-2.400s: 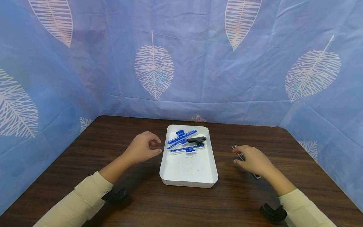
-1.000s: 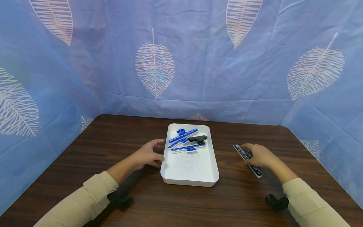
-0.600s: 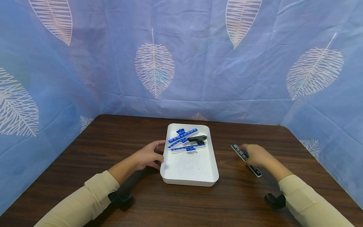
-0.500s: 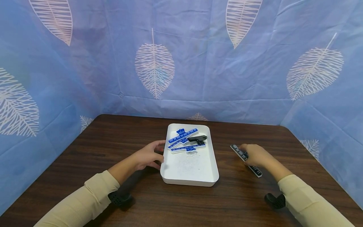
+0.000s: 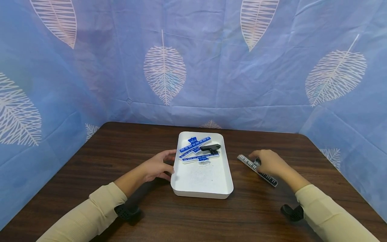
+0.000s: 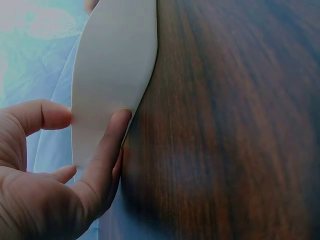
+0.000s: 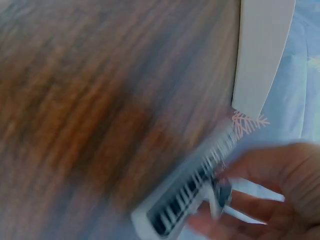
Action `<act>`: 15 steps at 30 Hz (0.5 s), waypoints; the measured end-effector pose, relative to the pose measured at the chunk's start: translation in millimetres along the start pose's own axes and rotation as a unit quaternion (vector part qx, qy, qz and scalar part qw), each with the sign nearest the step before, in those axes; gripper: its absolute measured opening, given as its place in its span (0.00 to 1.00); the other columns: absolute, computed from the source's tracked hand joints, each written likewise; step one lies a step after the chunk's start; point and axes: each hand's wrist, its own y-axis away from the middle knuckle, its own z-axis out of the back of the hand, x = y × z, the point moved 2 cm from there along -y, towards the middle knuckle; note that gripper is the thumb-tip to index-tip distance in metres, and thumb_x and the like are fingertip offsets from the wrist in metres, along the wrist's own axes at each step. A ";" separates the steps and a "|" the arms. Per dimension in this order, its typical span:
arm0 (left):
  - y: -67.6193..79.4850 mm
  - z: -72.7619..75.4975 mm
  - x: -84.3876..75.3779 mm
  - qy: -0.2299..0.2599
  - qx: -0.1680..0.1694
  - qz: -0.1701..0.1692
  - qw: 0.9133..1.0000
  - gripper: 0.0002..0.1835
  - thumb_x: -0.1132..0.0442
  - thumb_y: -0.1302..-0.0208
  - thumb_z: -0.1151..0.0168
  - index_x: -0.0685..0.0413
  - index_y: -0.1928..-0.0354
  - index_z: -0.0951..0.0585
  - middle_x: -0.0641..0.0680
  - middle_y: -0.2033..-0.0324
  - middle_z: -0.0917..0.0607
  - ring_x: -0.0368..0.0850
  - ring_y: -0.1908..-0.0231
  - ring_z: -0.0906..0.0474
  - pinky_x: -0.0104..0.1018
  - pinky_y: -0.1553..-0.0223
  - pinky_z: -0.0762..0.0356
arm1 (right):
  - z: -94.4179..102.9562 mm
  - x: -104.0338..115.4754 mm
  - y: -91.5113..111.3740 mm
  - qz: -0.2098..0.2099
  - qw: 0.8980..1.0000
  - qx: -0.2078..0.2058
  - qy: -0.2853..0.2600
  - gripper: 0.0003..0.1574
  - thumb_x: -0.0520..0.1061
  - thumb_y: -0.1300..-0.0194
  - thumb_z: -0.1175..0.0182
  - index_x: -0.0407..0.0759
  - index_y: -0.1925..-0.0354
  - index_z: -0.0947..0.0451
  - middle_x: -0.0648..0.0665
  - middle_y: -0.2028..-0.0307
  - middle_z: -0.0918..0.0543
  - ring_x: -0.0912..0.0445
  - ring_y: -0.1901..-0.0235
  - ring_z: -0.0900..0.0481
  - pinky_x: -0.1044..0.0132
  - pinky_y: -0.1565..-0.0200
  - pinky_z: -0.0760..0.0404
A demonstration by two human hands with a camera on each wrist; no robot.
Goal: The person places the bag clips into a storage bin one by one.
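Observation:
My right hand [image 5: 269,163] pinches a black-and-white clip with a piano-key pattern [image 5: 247,162] by its handle, to the right of the white tray [image 5: 201,188]. Motion blurs the clip, and in the right wrist view its key-patterned bar [image 7: 185,192] slants past the thumb and fingers. At the tray's left side, my left hand [image 5: 157,166] has its fingertips against the outer wall. The left wrist view has one long finger [image 6: 107,150] lying along that tray wall [image 6: 112,65], with other fingertips right at the rim.
Inside the tray's far half lie several blue-and-white piano-key clips [image 5: 195,145] and a black clip [image 5: 208,148]. The tray stands on a dark wooden table [image 5: 193,218]. Blue leaf-print cloth [image 5: 211,67] hangs behind and at both sides.
My right hand took hold of the black-and-white clip and has shifted it left, toward the tray. My left hand came to the tray's side earlier and has stayed there.

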 end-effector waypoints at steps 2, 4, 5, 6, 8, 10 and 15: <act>-0.2 0.6 0.6 0.001 0.000 -0.001 1.000 0.47 0.81 0.50 0.39 0.53 0.26 0.43 0.65 0.35 0.37 0.60 0.56 0.21 0.53 0.60 0.17 | 0.3 1.3 -1.1 0.002 1.000 -0.012 -0.005 0.30 0.28 0.50 0.37 0.31 0.45 0.23 0.31 0.54 0.18 0.52 0.75 0.24 0.62 0.75 0.30; -0.2 0.7 0.8 0.001 0.002 -0.004 1.000 0.47 0.80 0.50 0.39 0.53 0.26 0.43 0.65 0.35 0.38 0.60 0.56 0.20 0.53 0.60 0.17 | -0.2 2.4 -1.7 0.004 1.000 -0.016 -0.007 0.29 0.29 0.49 0.39 0.31 0.45 0.23 0.30 0.53 0.19 0.51 0.74 0.24 0.61 0.74 0.30; -0.2 0.8 0.9 0.001 0.003 -0.004 1.000 0.47 0.80 0.50 0.39 0.53 0.26 0.43 0.65 0.35 0.38 0.60 0.56 0.20 0.53 0.60 0.17 | -0.8 2.9 -2.0 0.006 1.000 -0.011 -0.005 0.28 0.31 0.48 0.38 0.32 0.45 0.22 0.30 0.52 0.19 0.50 0.73 0.23 0.59 0.72 0.26; -0.3 0.7 1.0 0.001 0.004 -0.005 1.000 0.47 0.80 0.50 0.39 0.53 0.26 0.43 0.65 0.35 0.38 0.59 0.57 0.20 0.53 0.60 0.17 | -1.6 3.6 -2.1 0.011 1.000 -0.006 -0.004 0.27 0.33 0.47 0.36 0.32 0.46 0.22 0.30 0.52 0.19 0.48 0.68 0.20 0.56 0.68 0.23; -0.2 0.5 0.9 0.001 0.006 -0.007 1.000 0.47 0.80 0.51 0.39 0.53 0.26 0.43 0.65 0.35 0.38 0.59 0.57 0.21 0.53 0.60 0.17 | -4.2 4.6 -2.1 0.019 1.000 0.010 -0.009 0.27 0.39 0.45 0.33 0.33 0.46 0.22 0.31 0.52 0.19 0.43 0.63 0.19 0.49 0.62 0.20; -0.1 0.3 0.9 0.000 0.007 -0.006 1.000 0.48 0.80 0.51 0.39 0.53 0.26 0.43 0.65 0.35 0.38 0.59 0.57 0.21 0.53 0.60 0.17 | -7.0 6.0 -1.9 0.032 0.999 0.022 -0.010 0.29 0.45 0.46 0.30 0.34 0.47 0.21 0.33 0.52 0.18 0.39 0.54 0.20 0.44 0.55 0.21; 0.9 0.0 0.2 -0.002 0.004 -0.004 1.000 0.47 0.80 0.51 0.39 0.53 0.27 0.43 0.65 0.34 0.38 0.59 0.56 0.21 0.53 0.60 0.17 | -12.3 12.0 -1.9 0.053 0.997 0.047 -0.015 0.31 0.47 0.51 0.26 0.38 0.49 0.19 0.38 0.54 0.16 0.39 0.53 0.20 0.43 0.54 0.21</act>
